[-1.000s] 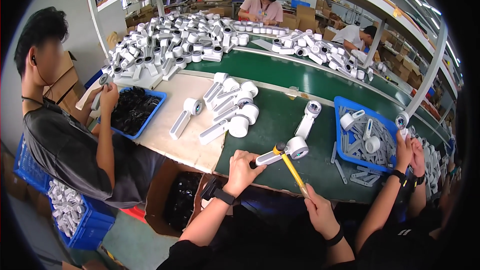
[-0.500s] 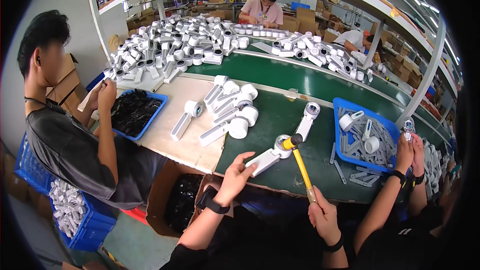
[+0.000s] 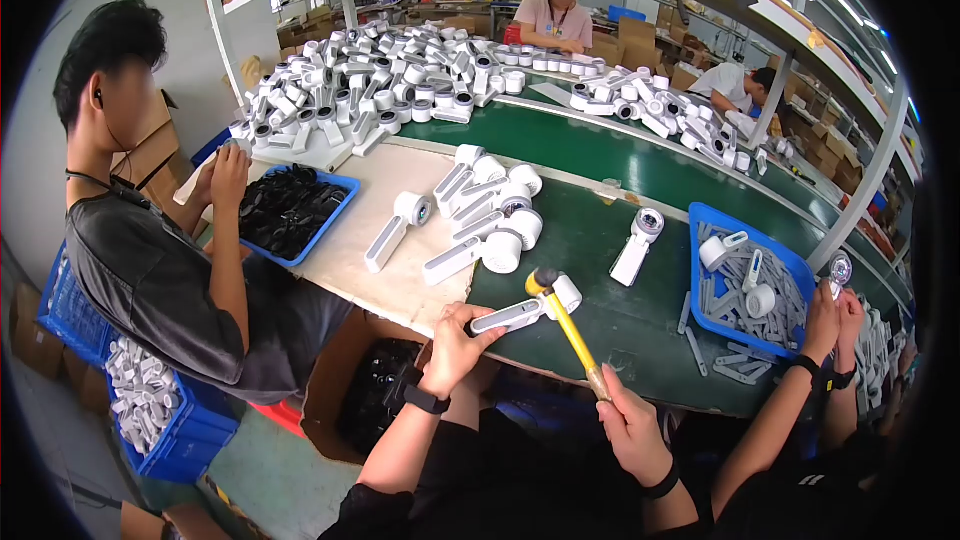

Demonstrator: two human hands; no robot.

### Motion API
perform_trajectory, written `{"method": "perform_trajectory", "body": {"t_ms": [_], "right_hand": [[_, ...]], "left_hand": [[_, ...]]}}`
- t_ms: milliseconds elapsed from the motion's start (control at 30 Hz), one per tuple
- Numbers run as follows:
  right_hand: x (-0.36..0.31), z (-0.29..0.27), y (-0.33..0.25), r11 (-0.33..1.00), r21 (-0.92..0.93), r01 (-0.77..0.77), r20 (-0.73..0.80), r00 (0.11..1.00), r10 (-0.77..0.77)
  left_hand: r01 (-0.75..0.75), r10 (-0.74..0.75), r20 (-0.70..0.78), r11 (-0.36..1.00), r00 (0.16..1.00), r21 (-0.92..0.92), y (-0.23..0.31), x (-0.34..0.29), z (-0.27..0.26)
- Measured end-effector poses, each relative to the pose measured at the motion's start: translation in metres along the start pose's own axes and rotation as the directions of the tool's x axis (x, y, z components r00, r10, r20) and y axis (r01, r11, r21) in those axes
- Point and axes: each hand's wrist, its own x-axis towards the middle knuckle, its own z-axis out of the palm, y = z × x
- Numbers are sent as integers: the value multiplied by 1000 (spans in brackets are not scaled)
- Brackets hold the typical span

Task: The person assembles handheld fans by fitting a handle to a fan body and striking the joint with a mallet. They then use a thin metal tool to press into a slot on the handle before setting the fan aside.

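My left hand [image 3: 458,345] is closed around the handle end of a white handheld fan [image 3: 508,318] with a grey strip along its handle. The fan's round head [image 3: 567,295] points right, lying just over the green tabletop. In my right hand [image 3: 637,432] is a hammer [image 3: 574,336] with a yellow shaft and a yellow-and-black head. The hammer head is over the neck of the fan, where handle and round head join; whether it touches cannot be told. Another white fan [image 3: 637,245] lies to the right, its round end facing up.
A group of white fans [image 3: 485,210] lies ahead on beige board [image 3: 360,275]. To the right stands a blue tray [image 3: 697,290] of grey strips, beside a co-worker's hands [image 3: 835,325]. On the left, another co-worker [image 3: 150,240] sits by a blue tray of black parts [image 3: 290,205].
The fan in my left hand has turned over: its grey-strip side now shows instead of the open ring. The hammer head has moved from the ring to the neck. The view has shifted slightly.
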Motion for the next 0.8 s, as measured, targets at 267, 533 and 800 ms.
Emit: {"method": "perform_trajectory", "body": {"t_ms": [267, 533, 800], "right_hand": [[3, 10, -6, 998, -34, 58, 23, 998, -57], [9, 24, -11, 985, -15, 170, 41, 985, -170], [2, 24, 6, 989, -94, 115, 144, 984, -101]], "left_hand": [[-34, 35, 36, 999, 999, -33, -12, 2, 2], [-47, 47, -46, 999, 998, 7, -17, -5, 9], [8, -8, 33, 1000, 999, -18, -19, -2, 7]]}}
